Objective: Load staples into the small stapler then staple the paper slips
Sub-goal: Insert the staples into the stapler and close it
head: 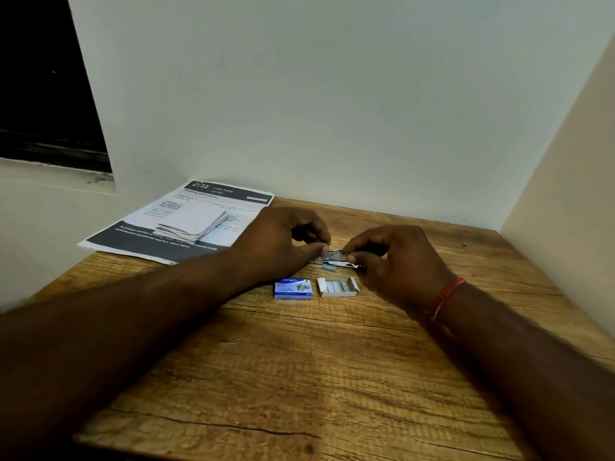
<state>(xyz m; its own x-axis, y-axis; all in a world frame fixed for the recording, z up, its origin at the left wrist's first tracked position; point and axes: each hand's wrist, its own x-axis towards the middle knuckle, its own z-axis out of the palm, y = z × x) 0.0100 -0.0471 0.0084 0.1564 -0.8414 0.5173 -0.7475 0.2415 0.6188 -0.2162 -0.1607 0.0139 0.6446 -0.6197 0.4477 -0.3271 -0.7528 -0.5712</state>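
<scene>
Your left hand and right hand both pinch the small stapler above the open staple tray; a tilted strip could jam its channel.

A wooden table sits in a pale-walled corner beside a dark window.

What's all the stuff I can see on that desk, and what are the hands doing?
Table: one, brown wood, fills the foreground.
Printed sheet: one, white and dark grey, far left corner.
Paper slips: small stack, white, on the printed sheet.
Staple box sleeve: one, blue, table centre.
Staple tray: one, white, open with grey staples, right of the sleeve.
Small stapler: one, metallic with a blue part, between both hands.
Wrist thread: one, red, right wrist.
Left hand: pinching the stapler.
Right hand: gripping the stapler.
</scene>
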